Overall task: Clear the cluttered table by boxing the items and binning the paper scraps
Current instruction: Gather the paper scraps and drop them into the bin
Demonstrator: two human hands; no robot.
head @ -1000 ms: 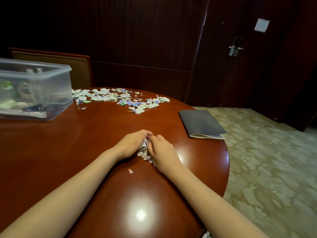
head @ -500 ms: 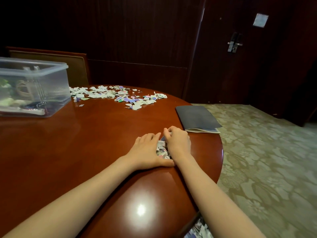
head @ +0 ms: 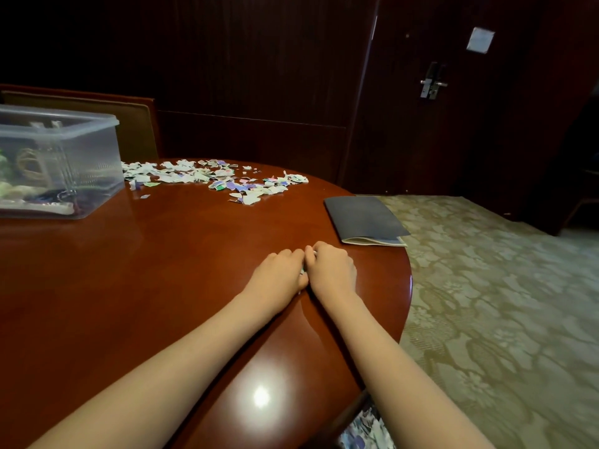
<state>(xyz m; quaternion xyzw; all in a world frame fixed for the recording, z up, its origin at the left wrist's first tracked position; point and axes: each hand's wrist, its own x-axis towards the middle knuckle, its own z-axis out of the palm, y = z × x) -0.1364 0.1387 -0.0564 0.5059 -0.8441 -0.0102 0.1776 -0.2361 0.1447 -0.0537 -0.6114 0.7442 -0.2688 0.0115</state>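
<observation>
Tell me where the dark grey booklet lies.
In the head view, the flat dark grey booklet lies at the right edge of the round wooden table, just beyond the right hand.

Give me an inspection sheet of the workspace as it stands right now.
Surface: round glossy wooden table, lamp glare near the front edge.
Job's things: clear box far left, items inside; scattered scraps along the far edge; gathered scraps barely visible between the hands; lower scraps below the near table edge, their container not visible.
Clutter: dark folder lying flat at the right edge.
Grippers: left hand and right hand side by side, fingers curled round the gathered scraps.
Cables: nothing seen.
Surroundings: chair behind the box, dark door, patterned carpet.
</observation>
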